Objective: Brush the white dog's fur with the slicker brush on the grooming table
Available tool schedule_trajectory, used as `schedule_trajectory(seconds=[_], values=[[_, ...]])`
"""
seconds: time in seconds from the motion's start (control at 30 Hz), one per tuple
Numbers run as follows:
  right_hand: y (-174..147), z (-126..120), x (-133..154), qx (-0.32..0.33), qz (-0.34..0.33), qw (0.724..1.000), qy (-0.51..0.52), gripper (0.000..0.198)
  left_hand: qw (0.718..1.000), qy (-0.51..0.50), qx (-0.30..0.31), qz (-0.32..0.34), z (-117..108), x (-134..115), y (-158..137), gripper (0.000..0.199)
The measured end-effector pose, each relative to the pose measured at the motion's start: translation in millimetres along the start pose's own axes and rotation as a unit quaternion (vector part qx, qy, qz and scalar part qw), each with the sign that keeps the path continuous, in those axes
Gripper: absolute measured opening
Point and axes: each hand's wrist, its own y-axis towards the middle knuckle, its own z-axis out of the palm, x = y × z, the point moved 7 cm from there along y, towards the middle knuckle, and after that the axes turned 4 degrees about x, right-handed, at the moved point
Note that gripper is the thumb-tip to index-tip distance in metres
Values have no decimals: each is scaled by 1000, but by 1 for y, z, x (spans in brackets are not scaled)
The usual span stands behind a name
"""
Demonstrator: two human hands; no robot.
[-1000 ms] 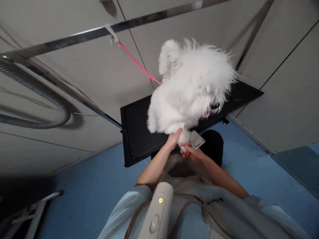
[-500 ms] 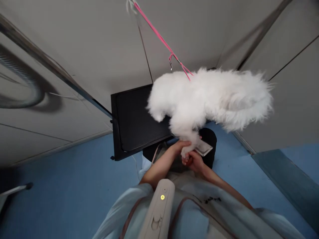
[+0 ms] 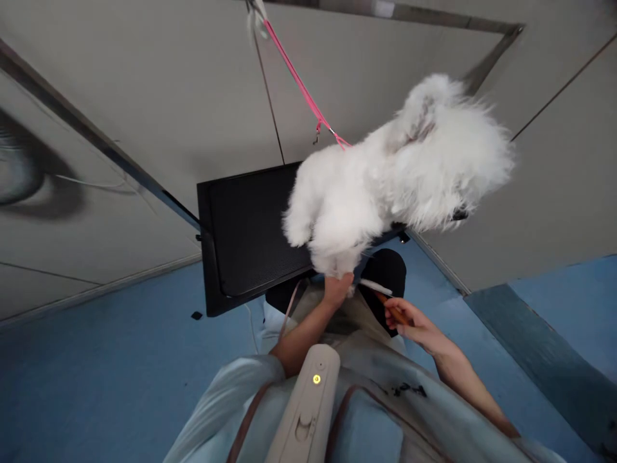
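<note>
A fluffy white dog [image 3: 366,186] stands on a black grooming table [image 3: 255,238], its head lifted towards the right. My left hand [image 3: 339,290] is closed round the lower part of its near leg, at the table's front edge; fur hides some of the fingers. My right hand [image 3: 412,323] grips the wooden handle of a slicker brush [image 3: 396,313]. The brush's pale head shows edge-on and points left towards the leg, apart from the fur.
A pink leash [image 3: 299,80] runs from the upper wall down to the dog's back. At far left hangs a grey hose [image 3: 17,170]. Below lies a blue floor [image 3: 120,360] with a darker mat [image 3: 535,360] on the right. A pale device [image 3: 308,399] hangs before my chest.
The dog has raised its head and its near leg has shifted left. My right hand has drawn away to the right with the slicker brush; my left hand moved slightly left with the leg.
</note>
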Motion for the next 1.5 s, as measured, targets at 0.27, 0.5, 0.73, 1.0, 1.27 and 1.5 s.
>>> schedule_trajectory(seconds=[0.27, 0.5, 0.73, 1.0, 1.27, 1.5], values=[[62, 17, 110, -88, -143, 963, -213, 20, 988, 118, 61, 74, -2, 5, -5, 12], [109, 31, 163, -173, -297, 866, -363, 10, 995, 83, 7, 63, -2, 9, -4, 26], [112, 31, 155, -147, -282, 884, -344, 10, 996, 75, -9, 53, 6, 9, -3, 29], [103, 21, 148, -169, -302, 889, -301, 13, 995, 89, 17, 46, 4, 20, -2, 26], [98, 11, 156, -191, -336, 876, -289, 16, 997, 69, 26, 29, 11, 8, -8, 27], [92, -1, 160, -232, -361, 858, -282, 19, 997, 74, 27, 3, 3, 14, -9, 47]])
